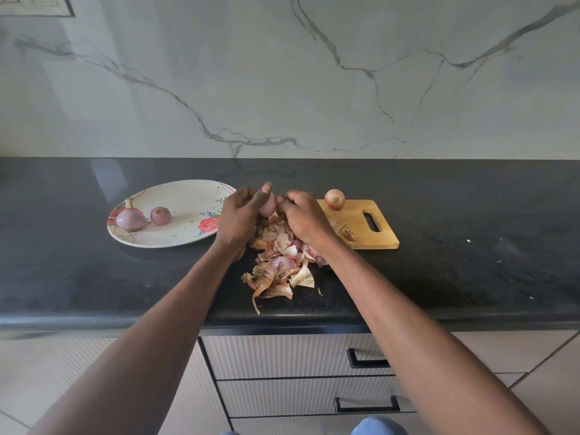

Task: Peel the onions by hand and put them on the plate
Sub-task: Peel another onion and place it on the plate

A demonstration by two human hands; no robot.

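The left hand [239,215] curls its fingers and thumb around a smooth, pale pink half-peeled onion [267,205], holding it up just above the counter. The right hand [303,215] is bunched tight against that onion's right side, fingertips curled in as if pinching at its skin; exactly what they grasp is hidden.

Under and in front of both hands lies a loose heap of dry, papery, orange-brown and pink onion skins [279,271], curled and ragged, on the glossy black speckled stone counter [455,262].

To the left sits an oval cream plate with red rose print [188,196], carrying two shiny purple peeled onions: a larger one with a stub of stalk [130,217] and a smaller round one [160,215] just beside it.

To the right, a rectangular light wooden cutting board with a handle slot [376,233] holds a round, golden-brown unpeeled onion [334,199] at its far left corner and a few skin scraps [345,232].

Behind rises a grey-veined white marble wall [314,73]; below are ribbed pale drawers with black handles [298,359].
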